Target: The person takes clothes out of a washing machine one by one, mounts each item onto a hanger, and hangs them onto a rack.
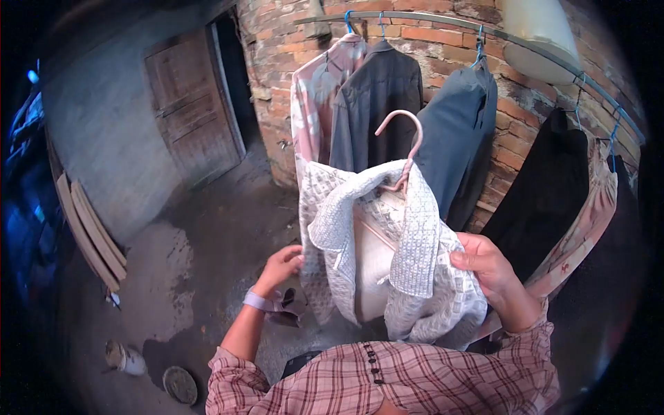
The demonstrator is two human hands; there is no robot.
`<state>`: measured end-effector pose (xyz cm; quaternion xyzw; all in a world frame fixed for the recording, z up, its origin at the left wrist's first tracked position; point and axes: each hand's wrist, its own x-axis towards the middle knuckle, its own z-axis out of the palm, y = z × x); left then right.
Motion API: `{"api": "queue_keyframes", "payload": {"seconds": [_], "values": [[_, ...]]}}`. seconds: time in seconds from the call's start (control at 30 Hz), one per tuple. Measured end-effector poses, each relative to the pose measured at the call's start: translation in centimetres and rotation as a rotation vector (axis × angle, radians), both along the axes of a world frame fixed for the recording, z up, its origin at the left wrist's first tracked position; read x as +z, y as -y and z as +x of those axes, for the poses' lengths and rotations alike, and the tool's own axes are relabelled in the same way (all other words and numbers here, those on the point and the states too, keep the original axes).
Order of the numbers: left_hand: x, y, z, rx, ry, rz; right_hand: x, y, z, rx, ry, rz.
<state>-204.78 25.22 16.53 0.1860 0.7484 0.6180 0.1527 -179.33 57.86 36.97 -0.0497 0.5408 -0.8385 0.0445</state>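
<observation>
A white and grey textured jacket (415,256) with a wide collar hangs on a pink hanger (417,131) in front of me. The hanger's hook stands free, in front of the clothes on the rail. My right hand (484,266) grips the jacket's right side, thumb on top of the cloth. At its left edge my left hand (278,268) has curled fingers that seem to pinch the fabric; the fingertips are partly hidden. A pale band (259,300) circles my left wrist. The jacket's lower part is bunched up near my plaid shirt (443,370).
A metal rail (443,22) along the brick wall carries a pink patterned garment (309,114), a dark shirt (380,104), blue-grey trousers (453,124) and black clothing (536,200). Wooden planks (86,232) lean at left. A bucket (126,360) and round dish (180,384) are below.
</observation>
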Motion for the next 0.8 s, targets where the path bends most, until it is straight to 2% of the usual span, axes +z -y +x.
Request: {"api": "queue_keyframes", "payload": {"seconds": [0.07,0.2,0.23,0.3,0.33,0.47,0.53,0.63,0.67,0.7,0.73,0.77,0.8], "values": [[-0.2,-0.5,-1.1,-0.172,0.169,0.078,1.0,1.9,-0.6,-0.046,-0.045,0.12],[-2.9,-0.1,-4.0,-0.375,0.089,-0.141,1.8,5.8,-3.7,0.045,-0.046,0.209],[-2.4,0.2,-3.9,-0.349,0.107,-0.083,1.6,6.6,-4.8,0.059,-0.071,0.252],[-1.1,1.1,-3.6,-0.118,0.107,-0.033,2.2,8.7,-7.3,0.053,-0.106,0.316],[-1.9,2.1,-4.9,-0.084,0.131,-0.01,2.5,9.9,-8.5,0.05,-0.124,0.347],[-1.9,5.3,-6.5,0.054,0.124,0.08,4.8,14.9,-14.2,-0.044,-0.196,0.173],[-2.0,6.3,-6.8,0.032,0.166,0.075,5.6,16.7,-17.9,-0.131,-0.234,0.258],[-4.1,7.3,-7.6,-0.079,0.248,0.114,8.2,20.3,-22.6,-0.114,-0.346,0.011],[-4.3,6.9,-7.1,-0.022,0.247,0.162,9.1,21.3,-24.3,-0.127,-0.392,-0.029],[-6.7,7.6,-8.5,-0.06,0.142,0.208,9.9,22.2,-26.1,-0.139,-0.429,-0.066],[-6.5,7.7,-9.1,-0.098,0.04,0.252,10.7,23.0,-28.0,-0.151,-0.463,-0.104],[-6.5,8.2,-9.1,-0.026,0.161,0.358,11.2,23.6,-30.5,-0.177,-0.502,-0.138],[-3.2,8.0,-7.3,0.033,0.215,0.485,11.9,23.9,-32.6,-0.237,-0.517,-0.091]]}}
